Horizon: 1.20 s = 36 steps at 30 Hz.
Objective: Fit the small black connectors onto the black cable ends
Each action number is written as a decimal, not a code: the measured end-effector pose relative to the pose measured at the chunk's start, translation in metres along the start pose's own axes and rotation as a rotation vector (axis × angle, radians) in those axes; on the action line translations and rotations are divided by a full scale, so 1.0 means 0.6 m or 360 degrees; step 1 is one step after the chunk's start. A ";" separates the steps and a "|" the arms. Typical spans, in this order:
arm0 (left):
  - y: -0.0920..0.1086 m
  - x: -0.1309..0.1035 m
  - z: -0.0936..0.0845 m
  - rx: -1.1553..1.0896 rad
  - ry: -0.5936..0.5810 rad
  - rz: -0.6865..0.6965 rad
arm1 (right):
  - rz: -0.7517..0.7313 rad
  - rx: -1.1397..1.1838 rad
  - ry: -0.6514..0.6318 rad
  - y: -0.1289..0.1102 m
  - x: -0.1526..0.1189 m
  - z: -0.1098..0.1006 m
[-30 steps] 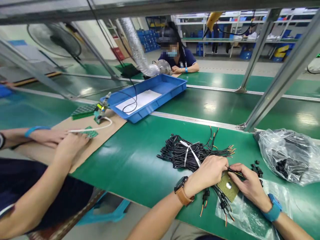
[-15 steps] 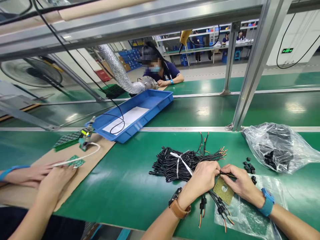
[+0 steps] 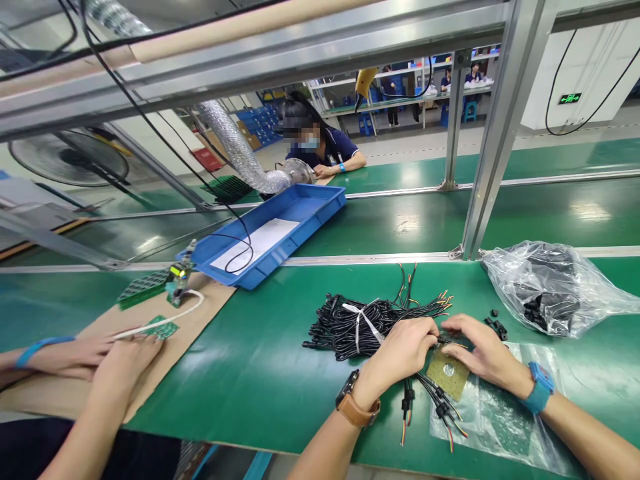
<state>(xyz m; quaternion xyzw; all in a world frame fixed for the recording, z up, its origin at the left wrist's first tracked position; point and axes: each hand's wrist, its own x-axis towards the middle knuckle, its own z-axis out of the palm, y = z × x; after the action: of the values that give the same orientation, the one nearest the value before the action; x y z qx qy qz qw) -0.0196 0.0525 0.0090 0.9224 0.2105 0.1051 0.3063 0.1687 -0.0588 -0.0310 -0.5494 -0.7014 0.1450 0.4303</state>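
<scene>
A thin black wire is pinched between the fingertips of both hands, just above a small tan square plate with a round hole, which lies on the green bench near its front edge. The left hand has thumb and forefinger closed on the wire's left part; the right hand curls over it from the right, fingertips closed on the same wire. It looks like the wire end is being worked at the plate, so the step in hand seems to be seating or fitting it; the next move likely calls for a steady two-handed pinch and fine alignment.

Finished leads with coloured tips trail toward the front edge, beside a clear plastic sheet. Behind the hands lies a tied bundle of black cables; loose black connectors and a clear bag sit to the right. A co-worker's hands rest on brown cardboard to the left, near a blue tray. No brand or label is readable; a green wall sign is too small to read.
</scene>
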 end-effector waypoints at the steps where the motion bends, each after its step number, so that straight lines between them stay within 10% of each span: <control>1: 0.001 -0.002 -0.008 -0.0047 -0.0069 0.0011 | -0.0007 -0.0062 0.0066 0.004 0.001 -0.014; 7: 0.005 -0.006 -0.039 -0.0202 -0.0459 0.0035 | 0.0070 -0.0418 0.0496 0.047 -0.004 -0.099; 11: 0.014 -0.003 -0.030 0.0092 -0.0385 -0.0053 | 0.0054 -0.0552 0.0309 0.059 -0.005 -0.115; 18: 0.038 -0.025 -0.003 0.0784 -0.0280 -0.0234 | 0.0025 -0.0884 -0.0168 0.057 -0.030 -0.094; 36: 0.023 -0.030 0.076 0.0791 0.0150 -0.0202 | 0.0323 -0.1498 -0.0153 0.102 -0.054 -0.033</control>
<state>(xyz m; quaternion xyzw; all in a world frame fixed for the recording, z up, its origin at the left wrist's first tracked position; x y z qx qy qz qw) -0.0166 0.0104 -0.0197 0.9484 0.3013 0.0735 0.0663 0.2244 -0.0715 -0.0752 -0.7427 -0.6528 -0.1216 0.0857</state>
